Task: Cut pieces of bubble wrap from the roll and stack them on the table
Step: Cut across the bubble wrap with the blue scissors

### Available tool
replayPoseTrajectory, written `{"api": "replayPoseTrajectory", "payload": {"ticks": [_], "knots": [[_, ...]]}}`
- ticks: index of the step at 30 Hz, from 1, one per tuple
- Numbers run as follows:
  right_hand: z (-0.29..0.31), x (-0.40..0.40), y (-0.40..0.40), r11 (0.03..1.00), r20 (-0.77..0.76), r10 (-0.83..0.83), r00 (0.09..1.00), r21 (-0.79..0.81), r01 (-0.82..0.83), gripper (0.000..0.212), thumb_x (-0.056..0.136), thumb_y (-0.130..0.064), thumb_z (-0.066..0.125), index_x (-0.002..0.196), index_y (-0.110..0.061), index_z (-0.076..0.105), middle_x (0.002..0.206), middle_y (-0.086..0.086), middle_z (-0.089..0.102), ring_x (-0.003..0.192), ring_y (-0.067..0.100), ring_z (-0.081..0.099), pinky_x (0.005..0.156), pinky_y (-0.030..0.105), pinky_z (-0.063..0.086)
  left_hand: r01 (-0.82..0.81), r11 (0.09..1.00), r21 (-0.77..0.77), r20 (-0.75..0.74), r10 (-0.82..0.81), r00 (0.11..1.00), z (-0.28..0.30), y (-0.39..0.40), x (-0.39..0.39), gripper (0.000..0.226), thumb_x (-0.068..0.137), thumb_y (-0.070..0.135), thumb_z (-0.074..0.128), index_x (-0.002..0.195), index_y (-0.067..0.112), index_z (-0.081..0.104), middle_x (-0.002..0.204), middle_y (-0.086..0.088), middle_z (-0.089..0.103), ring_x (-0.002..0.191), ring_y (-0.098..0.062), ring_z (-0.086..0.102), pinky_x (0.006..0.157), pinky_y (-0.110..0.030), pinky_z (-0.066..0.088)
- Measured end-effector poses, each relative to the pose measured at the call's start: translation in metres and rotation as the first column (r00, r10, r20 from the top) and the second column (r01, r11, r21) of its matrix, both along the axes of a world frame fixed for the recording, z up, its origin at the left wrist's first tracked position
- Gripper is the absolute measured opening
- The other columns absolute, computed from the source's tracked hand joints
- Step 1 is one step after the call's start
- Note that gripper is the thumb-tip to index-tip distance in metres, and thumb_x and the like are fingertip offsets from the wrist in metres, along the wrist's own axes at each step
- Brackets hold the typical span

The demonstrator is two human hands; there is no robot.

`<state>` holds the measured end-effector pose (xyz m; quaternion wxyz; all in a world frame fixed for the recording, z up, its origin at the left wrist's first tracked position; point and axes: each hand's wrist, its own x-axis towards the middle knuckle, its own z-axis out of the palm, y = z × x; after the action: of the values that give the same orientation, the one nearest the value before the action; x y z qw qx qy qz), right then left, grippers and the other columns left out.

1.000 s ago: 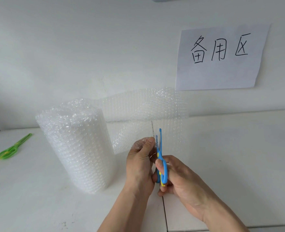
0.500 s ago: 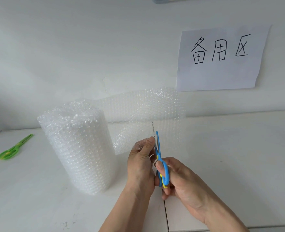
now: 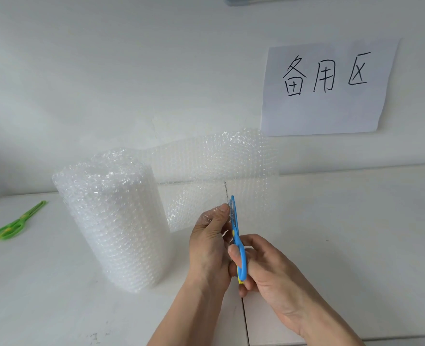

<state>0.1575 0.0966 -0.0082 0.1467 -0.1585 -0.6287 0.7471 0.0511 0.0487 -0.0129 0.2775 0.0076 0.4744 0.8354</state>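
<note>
Two hands: left hand (image 3: 210, 243), right hand (image 3: 268, 268). Two scissors: blue scissors (image 3: 237, 242) in right hand, green scissors (image 3: 16, 223) far left of left hand. One bubble wrap roll (image 3: 111, 221). One paper sign (image 3: 328, 87).

The roll (image 3: 111, 221) and its unrolled sheet (image 3: 219, 166) are seen to be clear, glossy bubbled plastic, rough with small blisters. Smooth blue plastic is shown on the scissors (image 3: 238, 248), green plastic on a second pair (image 3: 16, 224). A matt white table (image 3: 356, 221) and a matt paper sign (image 3: 328, 88) are seen.

Both forearms are bare to the frame edge; the left hand (image 3: 210, 242) and right hand (image 3: 268, 268) wear nothing.
</note>
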Motion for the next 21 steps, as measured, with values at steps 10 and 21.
{"api": "replayPoseTrajectory", "payload": {"ticks": [10, 21], "knots": [[-0.0015, -0.0005, 0.0003, 1.0, -0.031, -0.01, 0.999, -0.01, 0.01, 0.044, 0.075, -0.04, 0.073, 0.1, -0.006, 0.063, 0.062, 0.003, 0.05, 0.049, 0.012, 0.041, 0.056, 0.03, 0.046, 0.038, 0.999, -0.006, 0.035, -0.037, 0.999, 0.0031, -0.0021, 0.0032, 0.014, 0.086, 0.024, 0.072, 0.078, 0.016, 0.064, 0.061, 0.001, 0.051, 0.05, -0.017, 0.048, 0.044, -0.025, 0.043], [-0.0008, -0.0019, 0.0019, 0.999, -0.046, -0.033, 0.998, -0.041, 0.031, 0.046, 0.07, -0.042, 0.074, 0.098, -0.007, 0.064, 0.062, 0.006, 0.05, 0.051, 0.014, 0.041, 0.053, 0.03, 0.044, 0.06, 0.998, -0.018, 0.014, -0.06, 0.998, 0.0049, -0.0051, 0.0062, 0.016, 0.086, 0.026, 0.072, 0.081, 0.014, 0.063, 0.06, 0.0, 0.05, 0.041, -0.021, 0.048, 0.045, -0.029, 0.04]]}}
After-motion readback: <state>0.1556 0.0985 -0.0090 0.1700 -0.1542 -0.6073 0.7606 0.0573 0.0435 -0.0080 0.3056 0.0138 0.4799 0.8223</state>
